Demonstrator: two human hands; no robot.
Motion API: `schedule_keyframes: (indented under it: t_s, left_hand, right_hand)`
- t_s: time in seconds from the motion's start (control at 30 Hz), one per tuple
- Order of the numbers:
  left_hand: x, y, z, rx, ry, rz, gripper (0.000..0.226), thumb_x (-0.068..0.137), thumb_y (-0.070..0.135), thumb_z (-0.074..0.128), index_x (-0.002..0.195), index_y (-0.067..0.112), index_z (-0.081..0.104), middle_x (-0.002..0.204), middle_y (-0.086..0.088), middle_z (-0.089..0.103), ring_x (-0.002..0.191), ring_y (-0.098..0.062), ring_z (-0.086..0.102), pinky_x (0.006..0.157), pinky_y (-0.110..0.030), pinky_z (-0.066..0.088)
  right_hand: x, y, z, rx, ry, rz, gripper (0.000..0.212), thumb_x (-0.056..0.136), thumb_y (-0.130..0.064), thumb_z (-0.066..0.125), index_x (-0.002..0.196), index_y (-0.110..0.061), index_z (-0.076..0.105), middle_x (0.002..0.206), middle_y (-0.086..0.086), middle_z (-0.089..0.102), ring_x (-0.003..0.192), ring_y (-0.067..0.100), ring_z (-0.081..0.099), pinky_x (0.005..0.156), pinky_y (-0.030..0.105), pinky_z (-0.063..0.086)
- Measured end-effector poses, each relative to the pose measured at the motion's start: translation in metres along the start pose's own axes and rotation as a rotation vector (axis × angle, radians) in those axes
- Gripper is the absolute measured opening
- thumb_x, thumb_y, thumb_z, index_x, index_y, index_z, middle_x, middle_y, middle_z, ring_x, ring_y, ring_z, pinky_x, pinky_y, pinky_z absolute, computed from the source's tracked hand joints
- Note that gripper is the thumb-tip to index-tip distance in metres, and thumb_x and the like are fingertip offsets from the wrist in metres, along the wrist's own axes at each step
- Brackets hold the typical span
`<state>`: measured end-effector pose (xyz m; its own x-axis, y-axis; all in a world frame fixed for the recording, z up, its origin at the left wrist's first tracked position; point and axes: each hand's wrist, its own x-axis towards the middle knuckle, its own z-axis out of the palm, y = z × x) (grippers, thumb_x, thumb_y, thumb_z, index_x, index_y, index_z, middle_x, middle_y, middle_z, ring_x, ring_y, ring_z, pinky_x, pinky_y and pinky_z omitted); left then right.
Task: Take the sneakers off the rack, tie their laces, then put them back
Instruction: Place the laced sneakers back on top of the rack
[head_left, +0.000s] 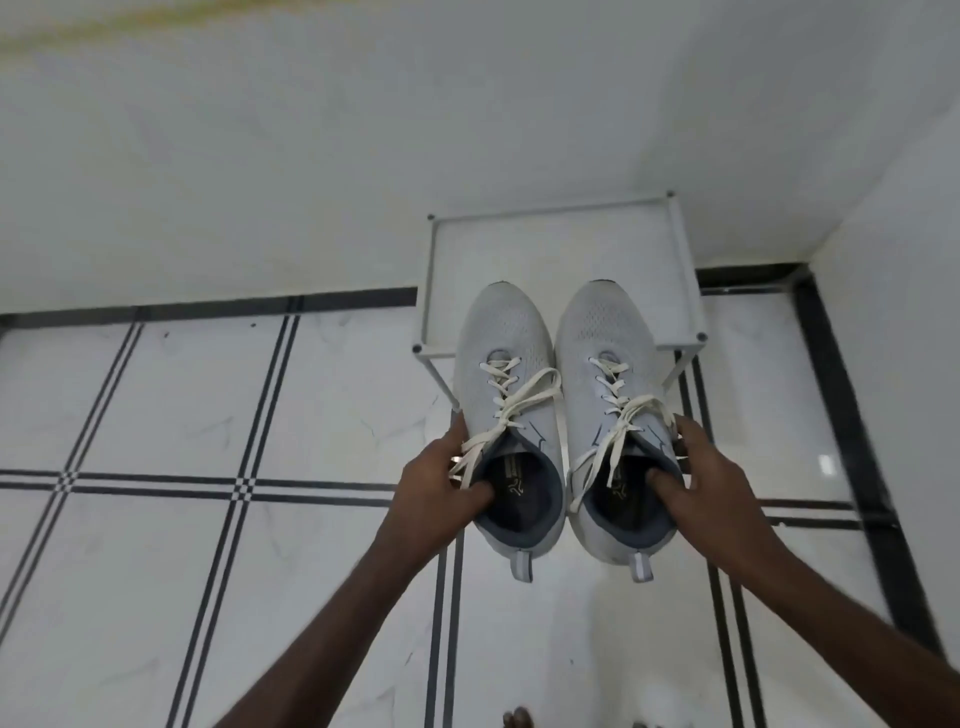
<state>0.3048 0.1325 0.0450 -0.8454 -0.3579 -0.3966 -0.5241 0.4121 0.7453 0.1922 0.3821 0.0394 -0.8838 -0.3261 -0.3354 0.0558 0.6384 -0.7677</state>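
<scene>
Fingers curled round each collar, thumbs tucked inside, the left hand (436, 488) and right hand (711, 483) hold the left sneaker (506, 374) and right sneaker (608, 364) side by side, toes over the white rack's (427, 291) front edge, open tiled floor (156, 415) leftward.

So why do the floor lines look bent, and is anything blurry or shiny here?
Head view: the wide-angle lens bows the black tile lines toward the edges; a yellowish smear blurs the top left; a small glare patch shines on the floor at right; the sneakers and both hands look fairly sharp.
</scene>
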Motion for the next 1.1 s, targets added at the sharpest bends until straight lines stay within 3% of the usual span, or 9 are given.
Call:
schedule_keyframes:
  t_s: [0.13, 0.33, 0.43, 0.5, 0.67, 0.83, 0.97, 1.1]
  left_hand:
    - [-0.012, 0.082, -0.037, 0.005, 0.039, 0.032, 0.072, 0.074, 0.010, 0.064, 0.134, 0.046, 0.050, 0.098, 0.013, 0.071, 0.081, 0.007, 0.062, 0.060, -0.004, 0.042]
    - [0.017, 0.150, -0.071, 0.034, 0.070, 0.087, 0.057, 0.076, 0.013, 0.065, 0.124, 0.040, 0.055, 0.090, 0.013, 0.070, 0.078, -0.005, 0.063, 0.058, -0.005, 0.042]
    - [0.055, 0.164, -0.082, 0.031, 0.067, 0.097, 0.058, 0.078, 0.011, 0.064, 0.130, 0.035, 0.053, 0.097, 0.011, 0.068, 0.086, -0.013, 0.064, 0.063, -0.011, 0.047]
    - [0.092, 0.163, -0.085, 0.020, 0.050, 0.083, 0.059, 0.079, 0.010, 0.063, 0.133, 0.032, 0.052, 0.102, 0.008, 0.066, 0.092, -0.015, 0.063, 0.069, -0.014, 0.047]
    - [0.193, 0.137, -0.085, 0.023, -0.012, 0.050, 0.061, 0.077, 0.010, 0.063, 0.133, 0.031, 0.051, 0.105, 0.005, 0.069, 0.088, -0.014, 0.063, 0.064, -0.006, 0.043]
    - [0.286, 0.092, -0.064, 0.060, -0.082, 0.015, 0.063, 0.075, 0.009, 0.061, 0.133, 0.028, 0.049, 0.107, -0.001, 0.071, 0.096, -0.023, 0.065, 0.078, -0.027, 0.052]
    - [0.340, 0.052, -0.044, 0.084, -0.125, -0.013, 0.065, 0.076, 0.006, 0.061, 0.136, 0.027, 0.047, 0.108, -0.002, 0.071, 0.091, -0.021, 0.062, 0.067, -0.019, 0.042]
    - [0.363, 0.030, -0.032, 0.089, -0.164, -0.052, 0.071, 0.077, 0.005, 0.062, 0.141, 0.028, 0.044, 0.112, -0.003, 0.069, 0.095, -0.022, 0.062, 0.078, -0.022, 0.042]
  right_hand:
    - [-0.002, -0.064, -0.065, 0.000, 0.017, -0.045, 0.050, 0.085, -0.008, 0.060, 0.131, -0.023, 0.048, 0.103, -0.003, 0.066, 0.096, 0.023, 0.061, 0.084, 0.036, 0.048]
    - [0.038, -0.118, -0.115, 0.010, 0.022, -0.076, 0.049, 0.087, -0.006, 0.058, 0.133, -0.018, 0.047, 0.101, 0.000, 0.060, 0.092, 0.021, 0.056, 0.080, 0.031, 0.042]
    - [0.076, -0.131, -0.117, 0.004, 0.027, -0.064, 0.047, 0.087, -0.005, 0.059, 0.131, -0.017, 0.048, 0.100, 0.002, 0.060, 0.089, 0.022, 0.055, 0.078, 0.030, 0.040]
    - [0.111, -0.132, -0.110, 0.004, 0.032, -0.041, 0.043, 0.086, -0.006, 0.059, 0.127, -0.016, 0.050, 0.101, 0.004, 0.062, 0.089, 0.024, 0.058, 0.077, 0.031, 0.042]
    - [0.201, -0.122, -0.077, -0.025, 0.008, 0.049, 0.043, 0.087, -0.006, 0.059, 0.127, -0.012, 0.049, 0.103, 0.008, 0.064, 0.093, 0.028, 0.059, 0.078, 0.034, 0.044]
    - [0.288, -0.088, -0.029, -0.045, -0.004, 0.145, 0.043, 0.085, -0.007, 0.058, 0.126, -0.014, 0.047, 0.107, 0.013, 0.065, 0.098, 0.034, 0.061, 0.084, 0.041, 0.049]
    - [0.334, -0.056, 0.007, -0.042, -0.027, 0.205, 0.045, 0.086, -0.003, 0.056, 0.129, -0.010, 0.046, 0.107, 0.012, 0.063, 0.094, 0.029, 0.057, 0.079, 0.033, 0.042]
    - [0.353, -0.036, 0.025, -0.039, -0.041, 0.254, 0.044, 0.087, 0.000, 0.054, 0.129, -0.008, 0.045, 0.112, 0.015, 0.063, 0.096, 0.029, 0.057, 0.079, 0.031, 0.041]
